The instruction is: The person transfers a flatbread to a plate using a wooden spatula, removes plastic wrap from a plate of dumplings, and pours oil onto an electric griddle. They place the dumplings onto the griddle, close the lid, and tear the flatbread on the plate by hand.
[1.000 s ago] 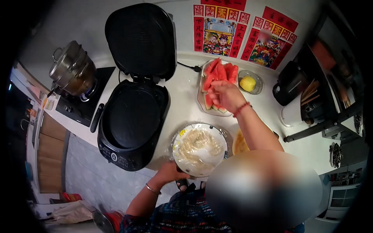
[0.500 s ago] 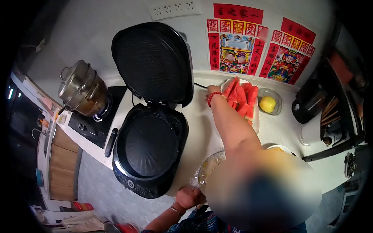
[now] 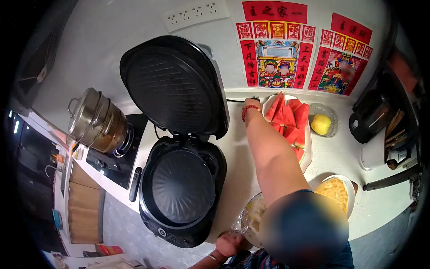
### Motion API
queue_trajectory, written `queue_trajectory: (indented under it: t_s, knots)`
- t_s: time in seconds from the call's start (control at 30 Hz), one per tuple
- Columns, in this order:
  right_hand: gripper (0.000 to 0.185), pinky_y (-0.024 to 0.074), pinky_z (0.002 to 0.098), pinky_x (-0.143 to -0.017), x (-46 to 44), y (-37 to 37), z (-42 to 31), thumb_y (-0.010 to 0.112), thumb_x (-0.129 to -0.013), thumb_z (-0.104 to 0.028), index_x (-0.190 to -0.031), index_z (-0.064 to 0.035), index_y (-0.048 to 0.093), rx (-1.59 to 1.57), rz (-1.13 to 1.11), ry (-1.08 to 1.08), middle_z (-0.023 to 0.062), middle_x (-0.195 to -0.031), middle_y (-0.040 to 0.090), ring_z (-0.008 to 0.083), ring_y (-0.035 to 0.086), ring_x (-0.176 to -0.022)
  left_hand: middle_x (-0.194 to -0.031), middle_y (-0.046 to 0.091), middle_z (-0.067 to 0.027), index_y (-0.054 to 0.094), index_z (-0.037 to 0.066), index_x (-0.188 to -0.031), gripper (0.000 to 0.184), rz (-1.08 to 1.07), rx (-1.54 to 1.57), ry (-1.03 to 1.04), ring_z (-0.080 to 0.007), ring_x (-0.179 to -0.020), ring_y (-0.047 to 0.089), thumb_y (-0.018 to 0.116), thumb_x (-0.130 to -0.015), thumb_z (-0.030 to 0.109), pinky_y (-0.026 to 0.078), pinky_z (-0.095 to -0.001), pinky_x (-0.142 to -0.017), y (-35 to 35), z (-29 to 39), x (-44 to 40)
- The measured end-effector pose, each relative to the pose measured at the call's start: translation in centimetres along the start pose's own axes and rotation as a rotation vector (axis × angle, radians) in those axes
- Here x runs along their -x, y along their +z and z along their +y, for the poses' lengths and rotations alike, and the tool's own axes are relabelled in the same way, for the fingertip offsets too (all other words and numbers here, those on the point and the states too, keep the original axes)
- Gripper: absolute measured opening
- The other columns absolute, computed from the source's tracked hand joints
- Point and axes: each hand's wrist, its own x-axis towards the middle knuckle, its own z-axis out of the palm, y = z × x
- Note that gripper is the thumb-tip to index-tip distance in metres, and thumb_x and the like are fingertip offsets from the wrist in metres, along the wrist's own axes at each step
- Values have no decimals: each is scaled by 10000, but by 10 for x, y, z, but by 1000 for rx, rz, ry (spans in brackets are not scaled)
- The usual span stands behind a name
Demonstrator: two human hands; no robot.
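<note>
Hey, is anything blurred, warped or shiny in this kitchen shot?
Head view: rounded black borders and fisheye-like warping; head view: a smooth blurred patch beside the plastic-covered dish; head view: a soft sheen on the griddle's lower plate.

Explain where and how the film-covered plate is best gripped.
Probably best to grip the plate by its left rim, coming from the left: its curved edge shows there, near the left hand, while its right side is hidden. Take the solid rim itself, since the film bunches loosely around it and would likely slip.
</note>
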Motion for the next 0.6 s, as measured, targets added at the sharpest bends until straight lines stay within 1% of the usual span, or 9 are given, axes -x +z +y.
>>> queue_trajectory:
  t_s: [0.07,0.13,0.2,0.23,0.33,0.47,0.53,0.57,0.6]
  knots:
    - [315,467,334,-620,-5,0,-2,408,-794,-194,-1043,-11,468,-166,-44,114,115,-876,586,236,590,-763,-588,549,-57,519,117,-620,250,-50,-24,-14,-264,-522,549,645,-585,330,435,-374,-463,-1,1,0]
    - [296,458,335,-552,-8,-2,0,441,-802,-229,-1004,-17,490,-212,-32,97,117,-797,586,232,579,-667,-617,558,-54,531,119,-633,258,-144,-31,-71,-264,-576,561,645,-587,345,442,-376,-496,-3,1,2]
    - [288,449,337,-484,-14,-4,0,474,-810,-265,-964,-23,512,-256,-22,73,120,-718,585,228,568,-572,-713,576,-67,536,127,-735,155,-217,27,-89,-262,-639,566,543,-701,278,448,-375,-532,-4,0,3]
    - [288,444,337,-450,-17,-2,0,490,-815,-282,-944,-26,523,-278,-18,60,121,-679,584,226,563,-524,-711,574,-67,534,128,-734,156,-191,61,-72,-261,-635,565,541,-709,282,448,-373,-530,-8,2,1]
    - [314,444,336,-417,30,-19,-20,518,-814,-310,-911,-12,540,-332,58,157,103,-624,587,214,564,-485,-717,576,-72,536,125,-739,159,-218,51,-79,-264,-643,567,534,-720,282,448,-377,-531,-11,3,0]
    - [320,456,305,-409,94,-48,-38,543,-801,-269,-883,40,536,-281,43,-1,107,-657,590,198,582,-506,-744,584,-82,557,123,-767,177,-280,69,-68,-278,-674,569,529,-723,293,456,-378,-570,-16,4,-6]
    - [275,479,283,-416,120,-55,-46,555,-791,-205,-892,48,516,-669,-53,-58,132,-725,586,192,587,-509,-699,577,-59,537,131,-733,223,-137,132,-58,-290,-639,562,592,-659,334,451,-382,-557,-20,8,-11]
    - [243,492,274,-419,128,-60,-51,566,-772,-131,-902,36,446,-683,-52,-116,139,-748,564,191,583,-509,-699,577,-59,537,131,-733,223,-130,135,-54,-290,-639,562,592,-659,334,451,-382,-557,-19,8,-11]
    - [243,492,274,-419,134,-62,-57,566,-772,-131,-902,36,446,-679,-50,-125,139,-748,564,191,583,-509,-694,575,-56,535,131,-728,228,-144,123,-47,-289,-630,560,600,-657,338,450,-382,-553,-18,7,-9]
